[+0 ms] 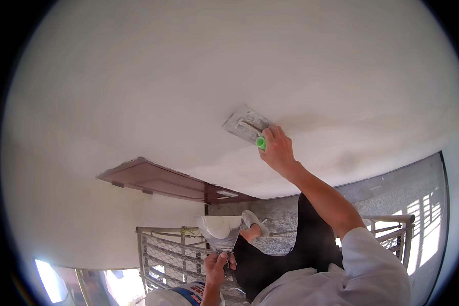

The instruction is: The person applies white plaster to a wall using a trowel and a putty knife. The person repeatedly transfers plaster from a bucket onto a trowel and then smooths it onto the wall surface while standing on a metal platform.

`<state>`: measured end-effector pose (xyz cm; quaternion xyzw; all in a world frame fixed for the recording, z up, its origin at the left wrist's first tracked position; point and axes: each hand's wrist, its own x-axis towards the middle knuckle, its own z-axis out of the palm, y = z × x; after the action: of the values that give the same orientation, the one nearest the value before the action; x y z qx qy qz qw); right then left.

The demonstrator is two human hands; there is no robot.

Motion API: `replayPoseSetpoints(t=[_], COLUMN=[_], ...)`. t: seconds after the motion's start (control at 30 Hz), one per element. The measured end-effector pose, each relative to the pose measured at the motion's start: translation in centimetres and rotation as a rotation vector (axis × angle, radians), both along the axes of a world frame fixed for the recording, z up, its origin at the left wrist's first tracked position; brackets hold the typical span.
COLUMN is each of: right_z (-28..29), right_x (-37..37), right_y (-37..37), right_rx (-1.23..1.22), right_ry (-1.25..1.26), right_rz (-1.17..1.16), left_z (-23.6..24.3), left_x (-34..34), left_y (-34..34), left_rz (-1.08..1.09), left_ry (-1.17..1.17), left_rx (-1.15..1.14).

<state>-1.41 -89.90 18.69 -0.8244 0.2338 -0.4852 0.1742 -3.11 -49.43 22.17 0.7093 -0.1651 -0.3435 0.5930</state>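
Observation:
My right hand grips the green handle of a plastering trowel, its grey, smeared metal blade lying against the pale wall. Fingers wrap round the handle, and the arm reaches up and out. Lower down, my left hand is closed round the dark handle of a wide putty knife. A thick mound of white putty sits on that blade, which points away from me. Slightly darker, damp-looking patches show on the wall to the right of the trowel.
A reddish-brown door stands in the wall at left. Below me are a metal scaffold frame with mesh and a rail at right. A white bucket stands beside my left forearm. The speckled grey floor lies well below.

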Motion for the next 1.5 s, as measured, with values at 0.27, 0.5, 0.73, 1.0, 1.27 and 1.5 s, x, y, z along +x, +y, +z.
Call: replayPoseSetpoints(t=[0.27,0.5,0.73,1.0,1.27,1.5], right_z=[-6.0,-12.4,4.8,-0.4,-7.5,-9.8], right_x=[15.8,11.1,-9.0,-28.9,-46.4,-44.4], right_y=[7.7,5.9,-1.2,-15.8,-34.1,-38.4], right_rx=[-0.043,0.186,1.535,1.111,1.170,1.277], right_ry=[0.327,0.683,-0.031,0.219,-1.424,-1.703], right_rz=[0.135,0.525,1.257,0.560,-0.219,-0.078], left_z=[1.1,0.6,0.5,4.5,1.6,2.3], left_x=[-4.3,-4.1,-3.2,-0.7,3.6,1.9], left_y=[5.3,1.2,-6.9,-17.1,-13.7,-11.2], left_rz=[0.321,0.253,-0.209,-0.285,-0.117,-0.081], left_ry=[-0.110,0.065,0.452,0.414,-0.125,-0.025], left_rx=[0.196,0.031,-0.118,-0.224,0.182,0.142])
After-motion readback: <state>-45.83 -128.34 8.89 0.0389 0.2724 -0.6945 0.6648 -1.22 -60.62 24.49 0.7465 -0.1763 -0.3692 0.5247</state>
